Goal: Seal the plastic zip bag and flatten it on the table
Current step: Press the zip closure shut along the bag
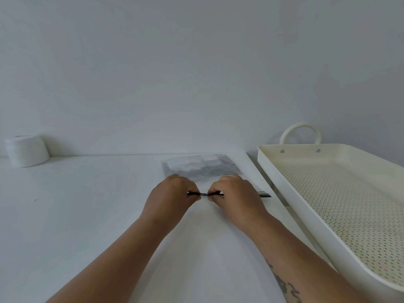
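Centre of frame, just below the middle: zip bag (202, 169) lies flat on the white table (87, 215), its far end toward the wall, tray (269, 169) off to the right.
Left hand: left hand (171, 193) pinching the bag's dark zip strip (264, 195).
Right hand: right hand (236, 192) pinching the same strip, thumbs nearly meeting.
Feel: looks light, thin, floppy and slick; white padding inside seems soft.
Best hold: I'd say the zip edge itself, pinched and run outward.
Long axis: bag runs from near edge up-frame; strip crosses left to right.

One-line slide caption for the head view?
Both hands, left hand and right hand, pinch the zip bag strip on the table.
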